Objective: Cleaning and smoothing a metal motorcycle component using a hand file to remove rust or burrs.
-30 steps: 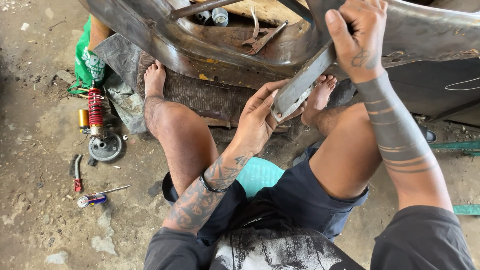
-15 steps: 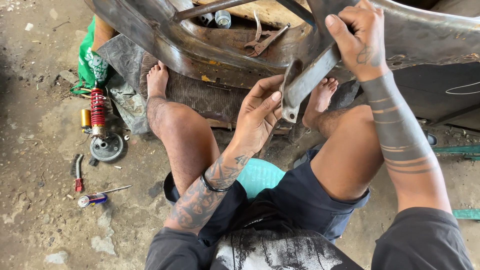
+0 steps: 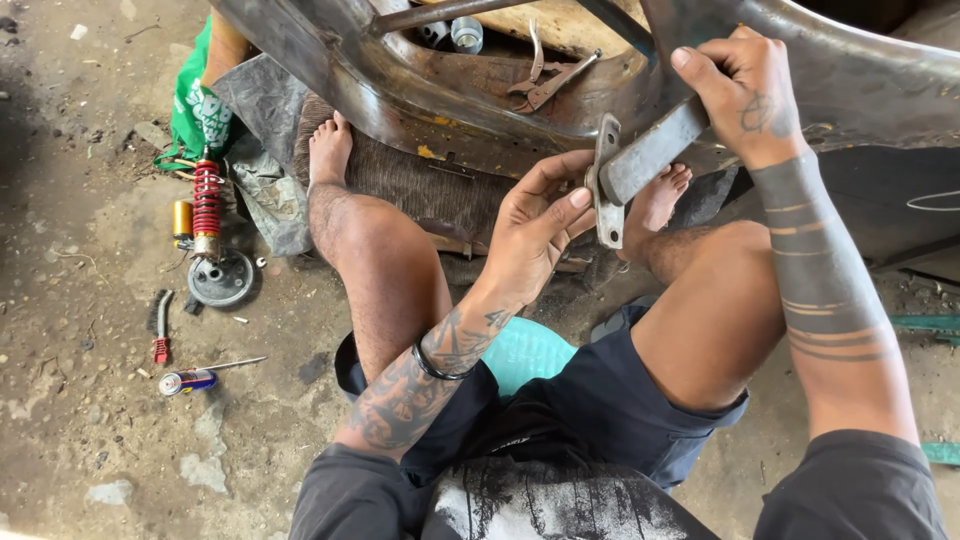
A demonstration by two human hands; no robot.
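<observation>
I sit on a low teal stool (image 3: 525,352) with my bare feet under a rusty metal frame (image 3: 420,75). My right hand (image 3: 745,95) grips a grey metal bar (image 3: 650,152) that slopes down from the frame. The bar ends in a flat end plate (image 3: 606,185) with holes. My left hand (image 3: 535,225) is at that plate, its thumb and fingertips touching the plate's left edge, fingers spread.
On the dirt floor at left lie a red coil shock absorber (image 3: 206,200), a round metal disc (image 3: 220,278), a red-handled tool (image 3: 160,328) and a small spray can (image 3: 195,380). Pliers (image 3: 545,85) rest inside the frame. A green bag (image 3: 190,110) lies behind.
The bar has swung so its end plate now faces me. My left hand has slid from under the bar to the plate's edge. My right hand keeps its grip.
</observation>
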